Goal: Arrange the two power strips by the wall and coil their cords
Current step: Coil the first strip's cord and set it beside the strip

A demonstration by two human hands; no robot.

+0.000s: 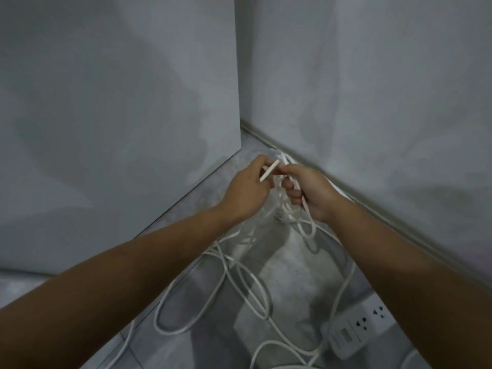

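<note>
Cords [239, 278] of white flexible cable lie in loose, overlapping loops on the grey floor [290, 272], in the corner between the grey wall [372, 89] on the right and a flat grey panel [119, 102] on the left. One power strip [356, 328] lies face up at lower right, sockets showing, near the skirting [394, 222] along the wall; its cord leaves the near end. A second strip is not clearly visible (a pale edge at the bottom of frame may be part of it; cannot tell).

Hands: the right hand [308, 193] is clenched around a gathered bundle [288, 206] of cord turns, raised off the floor. The left hand [245, 193] pinches a short straight white strip [270, 170], probably a tie, held beside the bundle and touching the right fingers.

Handling, judged: cable looks light, soft, springy; turns will likely spring open unless held tight, so the grip belongs across all turns at one spot. The strip body is rigid and light; best lifted by its long sides.

Obstructions: trailing loops cross each other below the hands and may snag when drawn in. A plug [279, 217] hangs just under the bundle. The corner leaves little room between panel and wall.
</note>
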